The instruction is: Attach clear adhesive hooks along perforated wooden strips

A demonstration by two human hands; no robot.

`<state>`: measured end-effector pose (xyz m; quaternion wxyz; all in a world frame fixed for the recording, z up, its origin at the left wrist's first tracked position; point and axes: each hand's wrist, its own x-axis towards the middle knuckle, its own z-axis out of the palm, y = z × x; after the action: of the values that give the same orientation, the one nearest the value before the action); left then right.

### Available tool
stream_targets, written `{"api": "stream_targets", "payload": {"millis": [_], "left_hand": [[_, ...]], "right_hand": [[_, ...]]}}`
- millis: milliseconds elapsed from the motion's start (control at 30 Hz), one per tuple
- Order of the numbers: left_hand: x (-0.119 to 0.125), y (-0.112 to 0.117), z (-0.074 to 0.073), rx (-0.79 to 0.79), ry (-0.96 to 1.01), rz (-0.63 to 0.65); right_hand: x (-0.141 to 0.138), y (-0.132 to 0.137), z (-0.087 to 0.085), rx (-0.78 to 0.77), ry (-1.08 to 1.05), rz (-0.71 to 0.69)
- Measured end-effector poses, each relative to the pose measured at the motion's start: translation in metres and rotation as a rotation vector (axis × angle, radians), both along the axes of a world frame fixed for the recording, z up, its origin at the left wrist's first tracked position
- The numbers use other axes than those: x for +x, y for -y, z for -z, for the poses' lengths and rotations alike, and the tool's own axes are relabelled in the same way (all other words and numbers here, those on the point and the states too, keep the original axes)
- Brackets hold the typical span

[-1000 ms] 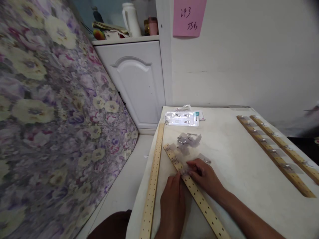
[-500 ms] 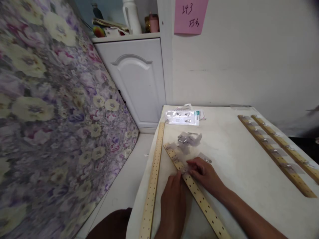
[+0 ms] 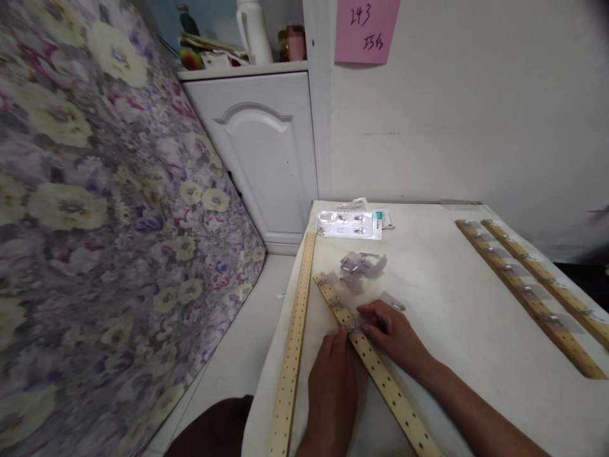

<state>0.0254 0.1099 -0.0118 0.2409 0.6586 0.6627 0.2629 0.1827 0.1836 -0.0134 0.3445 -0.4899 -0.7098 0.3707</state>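
Note:
A perforated wooden strip (image 3: 380,381) lies slantwise on the white table (image 3: 451,304). My left hand (image 3: 333,390) rests against its left side, fingers together, the tips pressing at the strip. My right hand (image 3: 392,333) lies on the strip's right side, fingers curled over a small clear adhesive hook piece (image 3: 354,327) on the strip. A loose pile of clear hook pieces (image 3: 361,266) sits just beyond the strip's far end. A second perforated strip (image 3: 295,343) runs along the table's left edge.
A blister pack of hooks (image 3: 349,224) lies at the table's far edge. Two wooden strips with hooks fitted (image 3: 528,295) lie at the right. A white cabinet (image 3: 266,158), a floral mattress (image 3: 95,222) on the left and a pink note (image 3: 366,32) on the wall.
Both hands stay on the slanted strip with only slight finger shifts. The view has drifted a little to the left.

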Motion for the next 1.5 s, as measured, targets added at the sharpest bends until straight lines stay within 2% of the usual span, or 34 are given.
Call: {"api": "stream_targets", "payload": {"millis": [333,467,667,900,1267,1500], "left_hand": [[-0.001,0.000,-0.003,-0.001,-0.010,0.021],[0.000,0.001,-0.006,-0.007,-0.021,0.007],[0.000,0.000,-0.002,-0.012,-0.033,0.032],[0.001,0.001,-0.013,-0.035,-0.064,0.018],[0.000,0.003,-0.016,-0.020,-0.001,-0.002],[-0.002,0.002,-0.010,0.014,0.052,-0.016]], "right_hand": [[-0.008,0.003,-0.007,-0.062,0.010,0.071],[-0.010,0.003,-0.005,-0.083,0.006,0.097],[-0.010,0.000,0.000,-0.119,-0.025,0.112],[-0.013,-0.006,-0.001,-0.230,-0.188,0.108],[-0.011,-0.005,0.002,-0.216,-0.164,0.099],[-0.010,-0.001,0.000,-0.108,-0.084,0.105]]}}
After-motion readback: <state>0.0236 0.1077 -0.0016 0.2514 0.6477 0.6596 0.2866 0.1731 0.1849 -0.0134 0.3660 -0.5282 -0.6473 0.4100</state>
